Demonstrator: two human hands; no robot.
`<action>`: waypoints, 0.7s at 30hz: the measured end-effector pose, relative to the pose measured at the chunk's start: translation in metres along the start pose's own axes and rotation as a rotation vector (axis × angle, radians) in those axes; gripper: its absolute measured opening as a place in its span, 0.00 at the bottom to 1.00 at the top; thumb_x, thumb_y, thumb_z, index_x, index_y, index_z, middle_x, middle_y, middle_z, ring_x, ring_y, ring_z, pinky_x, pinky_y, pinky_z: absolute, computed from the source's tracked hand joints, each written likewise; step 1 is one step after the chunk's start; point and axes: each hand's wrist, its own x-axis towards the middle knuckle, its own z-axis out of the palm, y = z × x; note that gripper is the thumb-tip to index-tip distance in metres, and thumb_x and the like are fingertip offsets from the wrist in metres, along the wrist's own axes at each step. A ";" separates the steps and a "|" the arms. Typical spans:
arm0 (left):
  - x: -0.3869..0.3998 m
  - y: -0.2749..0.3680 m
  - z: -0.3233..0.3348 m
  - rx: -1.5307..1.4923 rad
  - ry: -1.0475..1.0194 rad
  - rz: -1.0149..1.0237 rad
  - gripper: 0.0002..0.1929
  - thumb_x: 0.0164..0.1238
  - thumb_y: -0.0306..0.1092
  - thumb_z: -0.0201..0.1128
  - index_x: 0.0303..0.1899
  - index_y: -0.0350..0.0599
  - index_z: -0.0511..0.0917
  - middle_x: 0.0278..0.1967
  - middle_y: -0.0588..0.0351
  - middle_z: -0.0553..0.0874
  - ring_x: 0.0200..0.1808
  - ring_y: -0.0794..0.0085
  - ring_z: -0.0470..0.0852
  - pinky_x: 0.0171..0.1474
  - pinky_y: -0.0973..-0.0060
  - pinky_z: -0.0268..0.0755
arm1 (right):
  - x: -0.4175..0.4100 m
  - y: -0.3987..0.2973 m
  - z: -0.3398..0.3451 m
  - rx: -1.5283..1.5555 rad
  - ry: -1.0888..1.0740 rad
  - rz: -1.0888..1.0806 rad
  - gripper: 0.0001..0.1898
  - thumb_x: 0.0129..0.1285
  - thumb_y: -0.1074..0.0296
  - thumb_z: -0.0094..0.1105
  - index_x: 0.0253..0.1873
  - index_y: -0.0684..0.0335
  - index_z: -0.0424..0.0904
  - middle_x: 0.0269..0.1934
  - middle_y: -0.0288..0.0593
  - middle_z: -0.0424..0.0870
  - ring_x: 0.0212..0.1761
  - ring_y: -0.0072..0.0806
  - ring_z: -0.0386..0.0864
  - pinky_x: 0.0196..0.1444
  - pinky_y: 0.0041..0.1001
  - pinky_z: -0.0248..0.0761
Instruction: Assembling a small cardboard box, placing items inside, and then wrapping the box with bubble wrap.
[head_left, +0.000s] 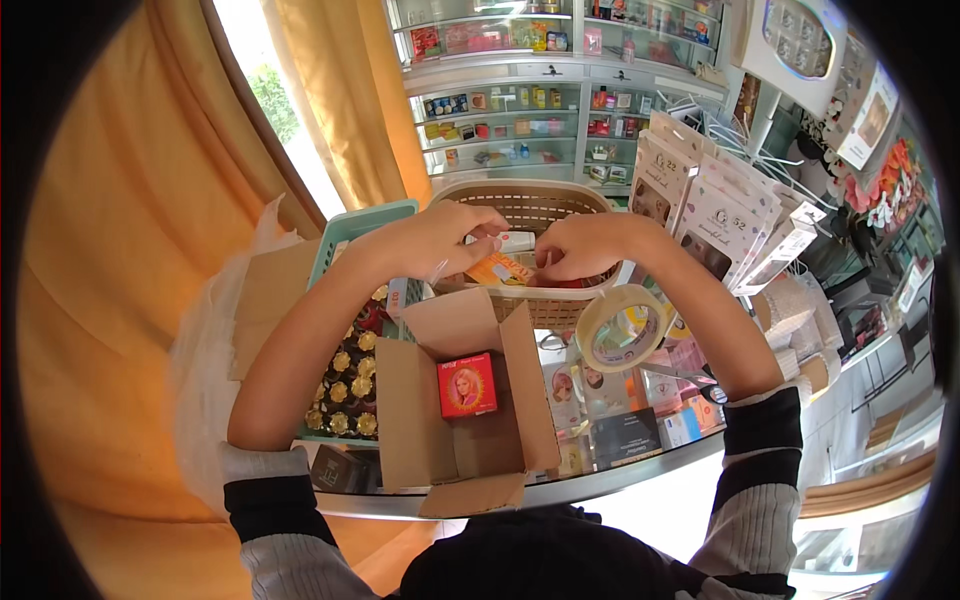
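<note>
A tan plastic basket (525, 191) holds an orange packet (499, 270), a white tube (512, 241) and other small goods. My left hand (450, 238) is over its left side, fingers spread beside the tube and packet; whether it grips either is unclear. My right hand (581, 247) reaches into its right side with curled fingertips, and I cannot tell whether it holds anything. Nearer me stands an open cardboard box (409, 420) with its flaps up. Inside lies a small red box (466, 386) with a portrait on it.
A roll of clear tape (585, 341) and scissors (712, 391) lie right of the carton on a glass display counter (600, 484). A green basket (326, 255) with gold-capped bottles (361, 386) stands left. Boxed false nails (724, 202) hang at right. An orange curtain (135, 300) hangs left.
</note>
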 end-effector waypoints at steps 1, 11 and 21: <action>0.004 0.012 -0.004 -0.058 -0.088 -0.143 0.18 0.73 0.38 0.54 0.57 0.35 0.73 0.48 0.41 0.84 0.43 0.62 0.85 0.46 0.68 0.77 | 0.000 0.002 -0.001 0.004 -0.078 0.034 0.22 0.60 0.52 0.61 0.50 0.64 0.81 0.41 0.50 0.86 0.41 0.40 0.85 0.43 0.33 0.76; 0.010 -0.007 0.001 0.018 -0.209 -0.168 0.18 0.75 0.36 0.52 0.60 0.36 0.71 0.43 0.45 0.83 0.32 0.70 0.84 0.39 0.71 0.77 | 0.011 0.000 -0.003 -0.051 -0.186 -0.035 0.29 0.59 0.48 0.61 0.60 0.61 0.73 0.46 0.51 0.85 0.46 0.43 0.83 0.47 0.34 0.75; 0.007 -0.004 -0.003 0.046 -0.185 -0.130 0.18 0.74 0.35 0.53 0.59 0.36 0.71 0.44 0.44 0.83 0.34 0.67 0.85 0.42 0.70 0.76 | -0.003 0.006 -0.011 -0.005 -0.083 -0.023 0.35 0.52 0.46 0.65 0.59 0.65 0.71 0.43 0.50 0.83 0.43 0.38 0.81 0.43 0.32 0.73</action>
